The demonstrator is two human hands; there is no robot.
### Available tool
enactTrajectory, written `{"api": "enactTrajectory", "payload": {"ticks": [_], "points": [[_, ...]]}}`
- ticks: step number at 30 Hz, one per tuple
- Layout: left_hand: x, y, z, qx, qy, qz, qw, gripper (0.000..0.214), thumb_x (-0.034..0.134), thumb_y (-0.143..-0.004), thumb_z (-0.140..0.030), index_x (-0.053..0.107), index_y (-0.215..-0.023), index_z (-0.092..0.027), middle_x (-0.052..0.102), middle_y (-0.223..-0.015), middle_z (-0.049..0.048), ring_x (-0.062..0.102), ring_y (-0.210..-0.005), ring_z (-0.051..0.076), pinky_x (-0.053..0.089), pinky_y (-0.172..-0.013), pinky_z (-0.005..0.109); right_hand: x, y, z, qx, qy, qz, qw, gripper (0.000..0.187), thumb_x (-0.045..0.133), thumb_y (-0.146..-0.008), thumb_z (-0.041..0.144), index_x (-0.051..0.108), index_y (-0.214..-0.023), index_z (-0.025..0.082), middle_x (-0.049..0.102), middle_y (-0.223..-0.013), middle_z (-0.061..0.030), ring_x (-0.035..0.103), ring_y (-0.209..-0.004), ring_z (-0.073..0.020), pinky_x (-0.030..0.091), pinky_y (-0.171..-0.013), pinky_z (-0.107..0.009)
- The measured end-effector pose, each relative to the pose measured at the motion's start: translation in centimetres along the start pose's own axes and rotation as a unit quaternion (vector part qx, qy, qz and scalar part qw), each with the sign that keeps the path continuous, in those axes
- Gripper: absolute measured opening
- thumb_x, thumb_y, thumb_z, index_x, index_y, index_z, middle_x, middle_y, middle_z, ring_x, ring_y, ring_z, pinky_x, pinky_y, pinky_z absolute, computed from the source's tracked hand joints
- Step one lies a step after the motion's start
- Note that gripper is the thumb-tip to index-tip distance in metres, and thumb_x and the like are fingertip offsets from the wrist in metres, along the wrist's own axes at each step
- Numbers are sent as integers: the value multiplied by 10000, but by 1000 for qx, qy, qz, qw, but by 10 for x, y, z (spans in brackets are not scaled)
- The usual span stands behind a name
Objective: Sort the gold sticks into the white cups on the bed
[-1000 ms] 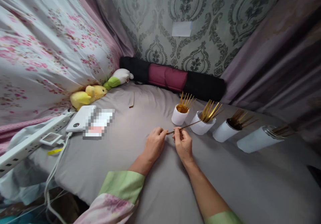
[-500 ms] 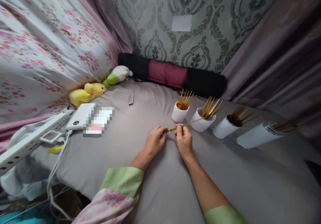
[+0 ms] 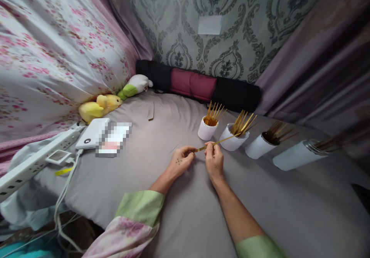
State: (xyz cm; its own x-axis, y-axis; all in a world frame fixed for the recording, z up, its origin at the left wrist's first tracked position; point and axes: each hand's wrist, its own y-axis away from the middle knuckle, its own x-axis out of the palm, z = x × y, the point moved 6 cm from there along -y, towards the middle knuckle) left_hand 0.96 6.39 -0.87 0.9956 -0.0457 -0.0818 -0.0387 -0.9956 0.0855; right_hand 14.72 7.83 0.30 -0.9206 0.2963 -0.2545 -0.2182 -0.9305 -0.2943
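Note:
Between my hands stretches a thin gold-coloured stick (image 3: 226, 139), slanting up to the right, its kind not clear. My left hand (image 3: 179, 161) is closed, pinching its left end with thumb and fingertips. A little to the right, my right hand (image 3: 214, 162) grips it partway along. The stick's far tip overlaps the second white cup (image 3: 234, 141) in view. Just beyond my hands, the first white cup (image 3: 208, 130) holds several similar gold sticks. Farther right, the third white container (image 3: 257, 148) and a longer tilted one (image 3: 297, 158) hold darker sticks.
A grey sheet (image 3: 185, 211) covers the surface. A small thin piece (image 3: 151, 111) lies beyond my hands. At left are a power strip (image 3: 37, 158), a white power bank (image 3: 94, 134) and plush toys (image 3: 98, 107). A black and maroon roll (image 3: 193, 82) lies along the wall.
Both hands have shifted slightly to the right with the stick. My right hand has slid or moved a little farther from the left, and more of the stick shows between them.

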Motion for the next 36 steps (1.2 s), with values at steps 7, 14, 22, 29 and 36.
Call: {"api": "enactTrajectory", "payload": {"ticks": [7, 14, 22, 29, 36], "points": [[3, 3, -2, -60, 115, 16, 991, 281, 502, -686, -168, 582, -937, -72, 600, -681, 43, 469, -447, 58, 356, -412, 180, 0, 0, 2, 3, 5, 4, 1000, 304, 359, -853, 407, 537, -852, 161, 486, -597, 11, 453, -537, -108, 365, -520, -217], [9, 4, 4, -94, 223, 51, 969, 316, 552, -725, -298, 543, -947, -74, 597, -671, 54, 481, -441, 69, 320, -374, 178, -1, 1, 6, -12, 24, 8, 1000, 301, 348, -860, 399, 535, -842, 163, 496, -620, 7, 457, -561, -112, 371, -561, -226], [14, 6, 6, -130, 270, 78, 951, 286, 539, -735, -289, 529, -937, -86, 601, -640, 54, 480, -423, 70, 305, -372, 174, 0, 3, 11, -38, 40, 18, 998, 282, 338, -869, 369, 531, -853, 164, 550, -709, -16, 486, -614, -114, 384, -610, -226], [16, 5, 10, -133, 279, 106, 945, 264, 531, -716, -235, 522, -937, -90, 603, -653, 54, 483, -427, 76, 306, -369, 179, 0, 4, 10, -42, 46, 21, 998, 274, 335, -870, 352, 534, -831, 169, 564, -716, -18, 503, -642, -119, 383, -617, -227], [15, 6, 12, -136, 271, 120, 945, 286, 546, -726, -271, 521, -955, -101, 601, -674, 45, 484, -438, 68, 297, -375, 174, -3, 5, 12, -43, 55, 10, 997, 277, 340, -865, 348, 549, -838, 168, 597, -770, -37, 533, -716, -133, 393, -667, -236]]}}
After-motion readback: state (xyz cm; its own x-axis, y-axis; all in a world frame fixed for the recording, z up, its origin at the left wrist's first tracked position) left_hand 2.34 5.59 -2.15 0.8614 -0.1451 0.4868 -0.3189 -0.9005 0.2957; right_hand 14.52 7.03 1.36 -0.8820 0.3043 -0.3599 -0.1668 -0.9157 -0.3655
